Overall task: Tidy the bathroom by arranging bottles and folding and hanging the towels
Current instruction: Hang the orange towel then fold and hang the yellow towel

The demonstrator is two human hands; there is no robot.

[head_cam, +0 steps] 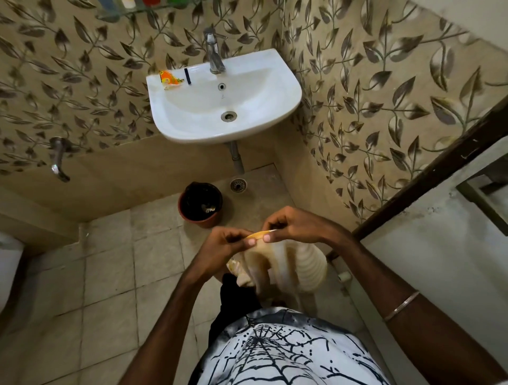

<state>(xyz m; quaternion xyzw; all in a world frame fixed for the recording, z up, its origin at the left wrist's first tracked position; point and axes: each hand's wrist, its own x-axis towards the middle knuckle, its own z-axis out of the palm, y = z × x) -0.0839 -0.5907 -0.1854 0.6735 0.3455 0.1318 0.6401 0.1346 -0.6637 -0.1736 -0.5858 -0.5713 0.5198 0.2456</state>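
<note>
A cream towel with pale orange stripes (299, 266) hangs in folds in front of my body, above the tiled floor. My left hand (222, 243) pinches its top edge between thumb and fingers. My right hand (291, 224) pinches the same edge right beside it, the thumbs almost touching. The towel's lower part is blurred and partly hidden behind my forearms. At the very top of the view, bottles (149, 2) stand on a glass shelf (115, 15); only their bases show.
A white sink (277, 110) with a chrome tap (214, 52) is fixed to the wall ahead, an orange wrapper (169, 79) on its rim. A brown bin (200, 204) stands on the floor below. A wall tap (58, 159) juts out left. A door edge (428, 176) is at right.
</note>
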